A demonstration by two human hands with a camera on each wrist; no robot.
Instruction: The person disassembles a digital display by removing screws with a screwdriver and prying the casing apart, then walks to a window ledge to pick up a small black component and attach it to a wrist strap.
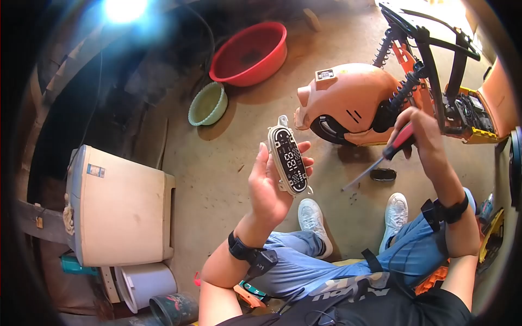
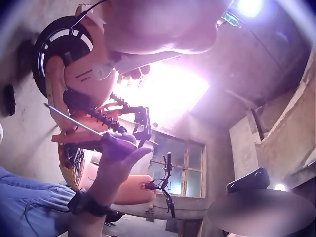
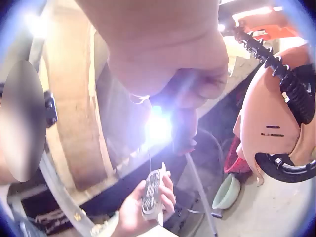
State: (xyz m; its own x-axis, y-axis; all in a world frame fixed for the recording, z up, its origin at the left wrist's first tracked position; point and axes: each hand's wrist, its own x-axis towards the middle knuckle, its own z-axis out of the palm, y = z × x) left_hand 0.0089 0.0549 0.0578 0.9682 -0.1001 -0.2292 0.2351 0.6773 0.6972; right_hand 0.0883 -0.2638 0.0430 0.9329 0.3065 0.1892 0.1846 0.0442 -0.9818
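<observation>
My left hand holds up an oval digital display panel in a white frame with mounting tabs, thumb along one edge and fingers behind. Its black face, with white number segments, points toward the head camera. To the right, my right hand grips a screwdriver by its red-and-black handle. The metal shaft points down and left, its tip apart from the panel. In the right wrist view the screwdriver shaft extends below the fist, beside the display panel.
A scooter with an orange-pink fender and black shock absorbers stands ahead on the right. A dark oval piece lies on the floor near small bits. A red basin, a green basin, a white box and a pale bucket stand leftward.
</observation>
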